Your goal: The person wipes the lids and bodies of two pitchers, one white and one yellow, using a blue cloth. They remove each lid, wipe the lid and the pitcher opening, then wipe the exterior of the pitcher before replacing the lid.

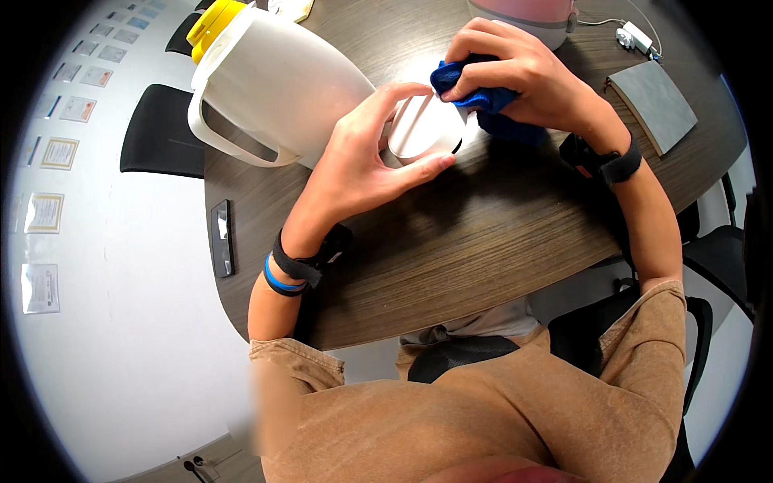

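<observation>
My left hand (366, 157) curves round a small white rounded object (427, 133), thumb on its near side and fingers on its far side. A ridge or band runs across the object; its exact kind I cannot make out. Bunched in my right hand (523, 72) is a blue cloth (487, 95), pinched between thumb and fingers and pressed at the object's far right edge. Part of the cloth hangs below the hand toward the table. Just left of my left hand is a large white jug (282, 80) with a handle and a yellow lid (213, 28).
The dark wood table (451, 258) has a curved near edge. A phone-like black slab (221, 237) lies at its left edge. On the right are a grey notebook (654, 105) and a white charger with cable (636, 36). A pinkish-white container (527, 16) stands at the back.
</observation>
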`<action>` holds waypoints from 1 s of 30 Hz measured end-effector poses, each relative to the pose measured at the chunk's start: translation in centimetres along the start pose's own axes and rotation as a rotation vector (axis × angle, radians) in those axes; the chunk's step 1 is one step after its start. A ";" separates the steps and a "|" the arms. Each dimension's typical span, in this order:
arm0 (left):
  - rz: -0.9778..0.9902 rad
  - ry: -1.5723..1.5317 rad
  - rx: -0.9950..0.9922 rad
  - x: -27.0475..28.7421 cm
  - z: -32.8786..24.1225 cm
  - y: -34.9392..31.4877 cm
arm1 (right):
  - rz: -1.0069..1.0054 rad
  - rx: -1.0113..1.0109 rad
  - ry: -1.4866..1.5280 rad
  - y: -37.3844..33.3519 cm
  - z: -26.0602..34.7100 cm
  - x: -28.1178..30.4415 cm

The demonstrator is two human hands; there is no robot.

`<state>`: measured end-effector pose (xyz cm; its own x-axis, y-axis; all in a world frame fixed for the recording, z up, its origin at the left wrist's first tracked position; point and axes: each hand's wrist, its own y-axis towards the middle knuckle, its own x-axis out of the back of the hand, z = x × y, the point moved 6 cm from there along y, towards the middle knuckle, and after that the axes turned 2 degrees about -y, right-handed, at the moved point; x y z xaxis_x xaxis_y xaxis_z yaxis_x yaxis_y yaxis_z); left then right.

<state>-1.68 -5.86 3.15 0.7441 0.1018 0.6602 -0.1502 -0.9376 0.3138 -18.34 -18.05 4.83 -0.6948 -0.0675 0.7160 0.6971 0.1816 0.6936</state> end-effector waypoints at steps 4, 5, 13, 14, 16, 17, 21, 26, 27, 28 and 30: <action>-0.054 0.026 -0.059 0.2 0.0 -0.1 | 0.050 -0.010 0.072 0.3 0.4 0.1; -0.057 0.048 -0.073 0.3 -0.1 0.0 | 0.065 -0.018 0.101 0.3 0.4 0.1; 0.008 0.166 -0.054 0.5 -0.3 0.2 | 0.188 -0.150 0.413 -0.3 -1.1 0.5; 0.013 0.198 -0.057 0.4 -0.5 0.4 | 0.205 -0.154 0.452 -0.6 -1.6 0.7; -0.005 0.174 -0.058 0.3 -0.4 0.3 | 0.168 -0.181 0.492 -1.1 -2.4 0.7; -0.014 0.162 -0.059 0.3 -0.3 0.3 | 0.153 -0.218 0.502 -1.3 -2.7 0.7; -0.024 0.350 -0.186 0.9 -1.3 0.1 | -0.043 -0.503 0.523 -1.7 -4.4 1.0; -0.037 0.256 -0.150 0.6 -0.9 0.3 | -0.052 -0.538 0.351 -3.7 -6.2 0.1; -0.059 0.211 -0.155 0.5 -0.6 0.2 | 0.041 -0.450 0.393 -2.7 -5.1 -0.7; -0.080 0.166 -0.165 0.5 -0.3 0.3 | 0.136 -0.406 0.459 -1.7 -3.5 -0.8; -0.104 0.131 -0.161 0.7 -0.3 0.3 | 0.261 -0.270 0.587 -1.9 -1.6 -2.6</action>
<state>-1.39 -5.96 3.85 0.6714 0.2473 0.6987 -0.1871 -0.8557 0.4826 -17.55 -19.81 1.82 -0.3410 -0.5875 0.7339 0.9007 0.0193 0.4340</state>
